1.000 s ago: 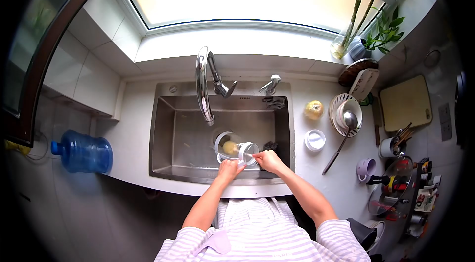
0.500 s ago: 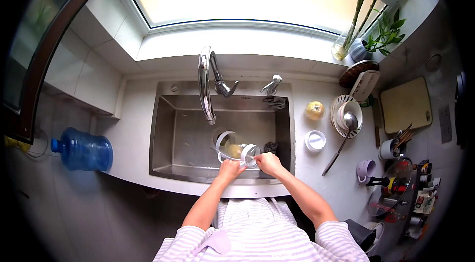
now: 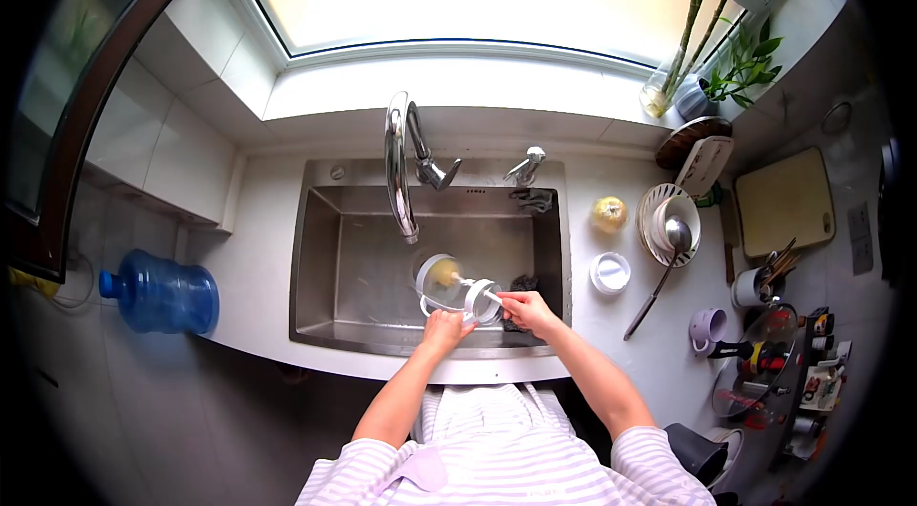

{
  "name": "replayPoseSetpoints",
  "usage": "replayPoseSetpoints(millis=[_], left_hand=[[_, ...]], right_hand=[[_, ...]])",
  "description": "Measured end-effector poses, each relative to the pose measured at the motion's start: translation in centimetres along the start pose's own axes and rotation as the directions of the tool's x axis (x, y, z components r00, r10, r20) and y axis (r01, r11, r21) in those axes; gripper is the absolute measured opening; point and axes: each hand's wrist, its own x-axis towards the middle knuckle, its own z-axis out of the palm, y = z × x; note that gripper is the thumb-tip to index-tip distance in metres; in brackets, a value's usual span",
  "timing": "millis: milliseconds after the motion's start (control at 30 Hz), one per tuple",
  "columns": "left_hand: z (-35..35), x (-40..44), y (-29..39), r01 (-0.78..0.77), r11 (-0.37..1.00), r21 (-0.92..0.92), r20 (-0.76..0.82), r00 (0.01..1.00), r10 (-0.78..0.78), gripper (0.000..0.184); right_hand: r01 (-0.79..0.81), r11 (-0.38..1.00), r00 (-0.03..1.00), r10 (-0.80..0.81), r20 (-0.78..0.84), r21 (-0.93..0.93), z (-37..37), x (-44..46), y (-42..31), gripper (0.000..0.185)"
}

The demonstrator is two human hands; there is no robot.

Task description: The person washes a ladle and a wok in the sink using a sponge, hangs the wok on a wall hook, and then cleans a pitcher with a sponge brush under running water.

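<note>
Over the sink (image 3: pixel 363 301), my left hand (image 3: pixel 445 326) is closed on a clear container with white rims (image 3: pixel 424 283), tilted on its side with its mouth to the right. My right hand (image 3: pixel 527 309) pinches the pale handle of a brush with a yellow, sponge-like head (image 3: pixel 443 272). The head shows inside the container, towards its far end. Behind my right hand, a dark scouring pad (image 3: pixel 523 284) lies in the sink, partly hidden.
The tap (image 3: pixel 401 172) arches over the sink. To the right are a white lid-like dish (image 3: pixel 609 273), a wrapped yellowish round item (image 3: pixel 608 214), and a ladle (image 3: pixel 676 237) across stacked bowls. A blue water bottle (image 3: pixel 160 291) lies at the left.
The yellow brush head has shifted away from me and slightly left inside the container. My right hand has moved a little right; my left hand keeps its hold.
</note>
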Motion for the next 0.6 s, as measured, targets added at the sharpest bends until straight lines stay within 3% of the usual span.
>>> replayPoseSetpoints(millis=[33, 100, 133, 167, 233, 267, 333, 367, 433, 467, 500, 567, 600], left_hand=[[0.1, 0.1, -0.2, -0.012, 1.0, 0.018, -0.01, 1.0, 0.012, 0.037], [0.7, 0.1, -0.4, -0.02, 0.999, 0.031, -0.017, 1.0, 0.021, 0.037], [1.0, 0.1, -0.4, -0.017, 0.999, 0.047, -0.051, 0.999, 0.019, 0.038], [1.1, 0.0, -0.6, -0.016, 0.998, 0.068, -0.082, 0.996, 0.021, 0.038], [0.2, -0.1, 0.0, -0.01, 0.994, 0.106, -0.027, 1.0, 0.013, 0.039], [-0.3, -0.1, 0.4, -0.01, 0.99, 0.143, 0.026, 1.0, 0.006, 0.039], [-0.2, -0.1, 0.1, -0.003, 0.993, 0.122, 0.009, 1.0, 0.002, 0.038], [-0.1, -0.1, -0.1, 0.01, 0.995, 0.097, -0.006, 1.0, -0.01, 0.037], [0.2, -0.1, -0.3, -0.007, 0.995, 0.096, -0.024, 1.0, 0.01, 0.037], [0.2, -0.1, -0.5, -0.027, 0.995, 0.098, -0.04, 0.999, 0.031, 0.038], [0.2, 0.0, -0.5, -0.028, 0.995, 0.099, -0.041, 0.999, 0.032, 0.038], [0.4, 0.0, -0.4, -0.008, 0.992, 0.122, 0.008, 1.0, 0.007, 0.039], [0.5, -0.2, -0.6, -0.011, 0.992, 0.126, 0.013, 1.0, 0.01, 0.039]], right_hand=[[-0.009, 0.979, 0.999, 0.019, -0.045, 0.205, -0.1, -0.2, 0.1, 0.029], [-0.055, 0.997, 0.953, 0.035, -0.302, -0.06, 1.6, -0.3, 1.2, 0.028], [-0.056, 0.988, 0.954, 0.01, -0.298, -0.144, 2.0, -0.1, 1.6, 0.027], [-0.137, 0.978, 0.966, 0.096, -0.242, -0.157, 1.9, 0.0, 2.0, 0.028], [-0.216, 0.973, 0.975, 0.22, 0.043, -0.083, 1.3, 0.1, 1.4, 0.028], [-0.215, 0.973, 0.975, 0.218, 0.042, -0.08, 1.1, 0.2, 1.0, 0.028], [-0.054, 0.991, 0.998, 0.056, 0.008, -0.118, 0.8, 0.6, 0.0, 0.025], [-0.05, 0.992, 0.999, 0.052, 0.007, -0.12, 1.0, 0.7, 0.0, 0.025], [0.128, 0.867, 0.939, -0.262, -0.223, -0.482, 1.8, 0.6, 0.4, 0.024], [0.078, 0.834, 0.951, -0.226, -0.21, -0.547, 2.1, 0.2, 0.8, 0.024], [0.142, 0.831, 0.959, -0.249, -0.132, -0.538, 2.3, 0.2, 0.9, 0.025], [-0.028, 0.946, 0.999, 0.037, 0.02, -0.323, 1.5, 0.7, 0.6, 0.025], [-0.024, 0.973, 1.0, 0.026, 0.007, -0.229, 1.1, 0.6, 0.1, 0.026]])
